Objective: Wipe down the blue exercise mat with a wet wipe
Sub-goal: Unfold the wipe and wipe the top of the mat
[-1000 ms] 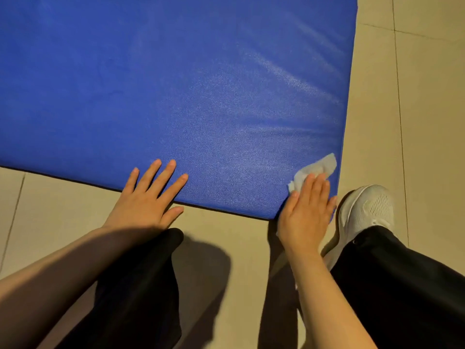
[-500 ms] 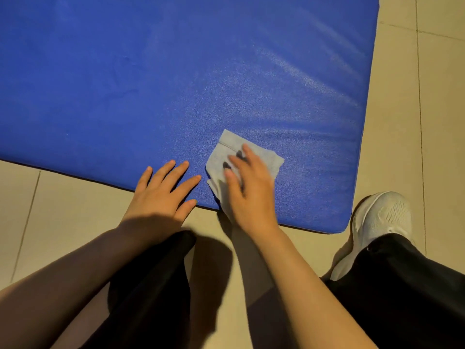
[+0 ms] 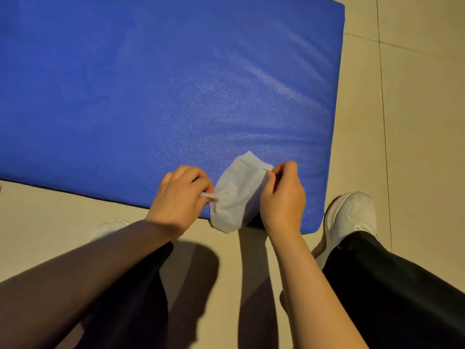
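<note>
Nearest, above the beige tiled floor [image 3: 75, 222], the left hand [image 3: 180, 197] and right hand [image 3: 283, 195] each pinch an opposite edge of the pale, thin wet wipe [image 3: 236, 195], stretching it between them over the near edge of the padded blue exercise mat [image 3: 151, 96]. To do this well, refold to a fresh face, then lay it flat. Beyond, most of the mat awaits overlapping strokes.

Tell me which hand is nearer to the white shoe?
The right hand. It pinches the wipe just left of the white shoe; the left hand pinches the wipe's far side.
</note>
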A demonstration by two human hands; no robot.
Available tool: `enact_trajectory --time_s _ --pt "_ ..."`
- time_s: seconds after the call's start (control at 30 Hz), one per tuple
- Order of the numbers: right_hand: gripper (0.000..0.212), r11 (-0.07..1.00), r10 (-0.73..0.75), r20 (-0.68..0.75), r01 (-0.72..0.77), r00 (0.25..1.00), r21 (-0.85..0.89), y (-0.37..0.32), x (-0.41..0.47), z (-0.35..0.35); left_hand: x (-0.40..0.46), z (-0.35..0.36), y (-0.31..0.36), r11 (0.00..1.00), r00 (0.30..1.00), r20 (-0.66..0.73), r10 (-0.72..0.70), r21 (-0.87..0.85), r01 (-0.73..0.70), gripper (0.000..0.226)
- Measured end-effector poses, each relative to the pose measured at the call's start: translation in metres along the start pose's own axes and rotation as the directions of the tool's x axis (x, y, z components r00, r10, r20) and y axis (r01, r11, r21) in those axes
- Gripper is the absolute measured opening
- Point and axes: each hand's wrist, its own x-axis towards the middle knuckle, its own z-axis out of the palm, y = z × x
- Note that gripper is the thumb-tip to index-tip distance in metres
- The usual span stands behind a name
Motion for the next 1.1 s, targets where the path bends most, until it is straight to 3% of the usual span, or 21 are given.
enact_trajectory --time_s 0.13,0.17,0.23,0.33,0.43,0.53,0.63,0.7,0.77,0.8,0.87,0.9,0.97,1.03,1.1 --pt "0.007 0.998 0.028 -0.15 -0.019 0.988 0.057 0.022 0.002 -0.022 0.04 -0.027 0.005 0.977 0.985 -0.065 -0.158 -0.158 0.146 0.007" --pt "0.003 0.998 0.036 -0.158 -0.029 0.987 0.048 0.029 0.003 -0.023 0.05 -0.031 0.007 0.967 0.982 -0.071 -0.174 -0.201 0.156 0.014" --pt "0.018 0.999 0.032 -0.147 -0.036 0.989 -0.026 0.04 0.004 -0.02 0.063 -0.034 0.011 0.949 0.98 -0.029 -0.195 -0.257 0.181 0.04" --pt "0.04 0.982 -0.07 -0.167 0.038 0.983 -0.185 0.044 -0.003 -0.007 0.06 -0.026 0.007 0.957 0.966 0.041 -0.255 -0.136 0.258 0.067" --pt "0.04 0.931 -0.295 -0.089 0.265 0.951 -0.253 0.031 -0.004 0.015 0.034 -0.019 -0.011 0.977 0.978 0.054 -0.204 0.076 0.199 0.061" --pt "0.063 0.913 -0.232 0.153 0.27 0.96 -0.306 0.021 0.003 0.047 0.009 -0.01 -0.035 0.976 0.987 0.139 -0.077 0.211 0.046 0.062" --pt "0.076 0.872 -0.214 0.158 0.261 0.964 -0.414 0.021 0.01 0.074 0.002 -0.005 -0.043 0.967 0.981 0.187 -0.055 0.253 0.006 0.062" --pt "0.069 0.815 -0.365 0.223 0.426 0.904 -0.392 0.019 0.008 0.082 0.003 -0.003 -0.043 0.968 0.984 0.172 -0.055 0.249 0.011 0.061" --pt "0.059 0.682 -0.559 0.327 0.647 0.762 -0.342 0.017 -0.001 0.083 0.003 -0.002 -0.043 0.968 0.986 0.162 -0.041 0.25 -0.001 0.06" --pt "0.056 0.625 -0.611 0.368 0.713 0.701 -0.318 0.018 -0.005 0.081 0.002 -0.002 -0.043 0.968 0.987 0.157 -0.036 0.251 -0.005 0.058" --pt "0.053 0.61 -0.636 0.394 0.745 0.664 -0.271 0.025 -0.004 0.072 0.001 -0.002 -0.044 0.968 0.989 0.144 -0.024 0.251 -0.013 0.056" --pt "0.052 0.643 -0.621 0.37 0.719 0.691 -0.264 0.032 -0.001 0.067 0.0 -0.003 -0.046 0.968 0.991 0.128 -0.022 0.25 -0.011 0.055" --pt "0.053 0.767 -0.504 0.258 0.565 0.824 -0.304 0.058 0.003 0.05 -0.003 -0.004 -0.05 0.966 0.995 0.098 -0.034 0.257 0.008 0.055" --pt "0.056 0.871 -0.298 0.091 0.31 0.95 -0.382 0.093 0.006 0.022 -0.009 -0.006 -0.055 0.954 0.995 0.094 -0.041 0.3 0.011 0.055" --pt "0.062 0.91 -0.061 0.0 0.056 0.998 -0.411 0.117 -0.002 -0.002 -0.011 -0.006 -0.058 0.939 0.995 0.102 -0.02 0.345 -0.017 0.056"
